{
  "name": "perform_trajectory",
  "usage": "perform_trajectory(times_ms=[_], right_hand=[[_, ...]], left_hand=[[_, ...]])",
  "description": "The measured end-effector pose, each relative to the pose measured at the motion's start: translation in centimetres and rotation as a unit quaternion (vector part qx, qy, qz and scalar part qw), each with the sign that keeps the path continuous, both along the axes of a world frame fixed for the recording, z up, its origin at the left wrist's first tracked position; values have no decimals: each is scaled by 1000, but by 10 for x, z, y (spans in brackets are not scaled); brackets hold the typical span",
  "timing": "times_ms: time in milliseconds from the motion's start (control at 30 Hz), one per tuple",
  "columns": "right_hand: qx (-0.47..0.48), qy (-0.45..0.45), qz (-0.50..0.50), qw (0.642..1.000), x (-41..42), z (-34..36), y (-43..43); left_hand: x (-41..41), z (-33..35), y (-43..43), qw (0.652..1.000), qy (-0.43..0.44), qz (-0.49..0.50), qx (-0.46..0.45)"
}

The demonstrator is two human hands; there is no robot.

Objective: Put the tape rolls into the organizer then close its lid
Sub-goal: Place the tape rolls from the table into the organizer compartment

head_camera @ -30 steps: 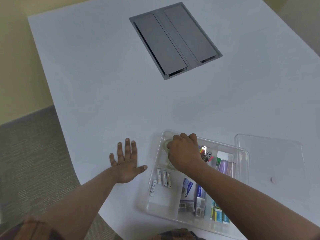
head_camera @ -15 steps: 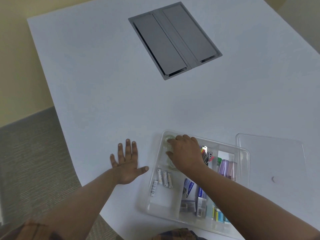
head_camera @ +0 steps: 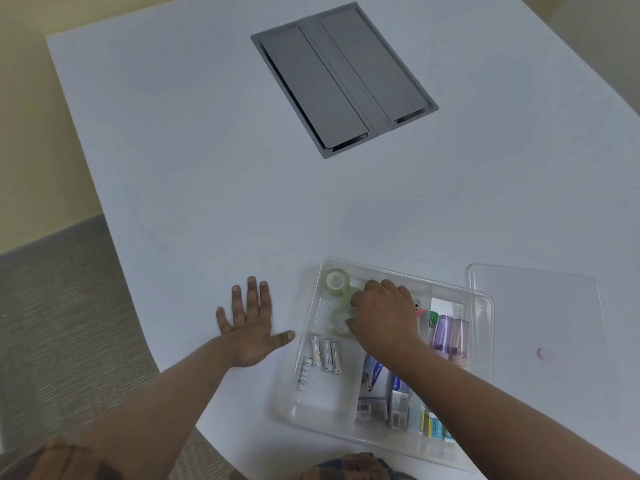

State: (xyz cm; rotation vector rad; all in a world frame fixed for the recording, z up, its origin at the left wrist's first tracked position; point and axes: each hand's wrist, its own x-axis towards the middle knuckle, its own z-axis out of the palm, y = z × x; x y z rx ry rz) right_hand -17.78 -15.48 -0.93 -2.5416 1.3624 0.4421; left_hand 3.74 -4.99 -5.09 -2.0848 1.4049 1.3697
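A clear plastic organizer point(head_camera: 313, 341) lies open on the white table at the near right. Its far-left compartment holds clear tape rolls: one point(head_camera: 336, 280) at the far corner and one point(head_camera: 340, 321) nearer to me. My right hand point(head_camera: 382, 315) is inside this compartment with bent fingers closed over a third roll between them, which is mostly hidden. My left hand point(head_camera: 250, 329) lies flat on the table just left of the organizer, fingers spread, holding nothing. The clear lid point(head_camera: 535, 306) lies flat to the right of the organizer.
Other compartments hold several batteries point(head_camera: 325, 355), small boxes point(head_camera: 375, 382) and purple tubes point(head_camera: 450, 337). A grey cable hatch point(head_camera: 343, 77) is set into the table farther back. The table's left edge curves near my left arm, with grey carpet point(head_camera: 52, 323) below.
My right hand has drawn back toward me and to the right inside the compartment, uncovering the far tape roll and the near one. My left hand has stayed flat in place.
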Motion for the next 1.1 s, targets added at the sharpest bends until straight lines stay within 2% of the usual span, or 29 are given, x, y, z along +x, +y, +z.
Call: perform_trajectory(times_ms=[200, 567, 900, 1000, 1100], right_hand=[[1, 8, 5, 1000, 2, 5, 3], [55, 21, 97, 993, 1, 14, 3], [48, 35, 150, 987, 3, 13, 10], [41, 31, 146, 988, 2, 11, 11], [29, -19, 94, 995, 0, 11, 13]], left_hand=[[1, -2, 1, 1000, 3, -1, -4], [2, -4, 2, 1000, 8, 0, -10], [3, -6, 3, 1000, 5, 0, -11], [3, -7, 3, 1000, 6, 0, -13], [2, -8, 3, 1000, 5, 1, -15]])
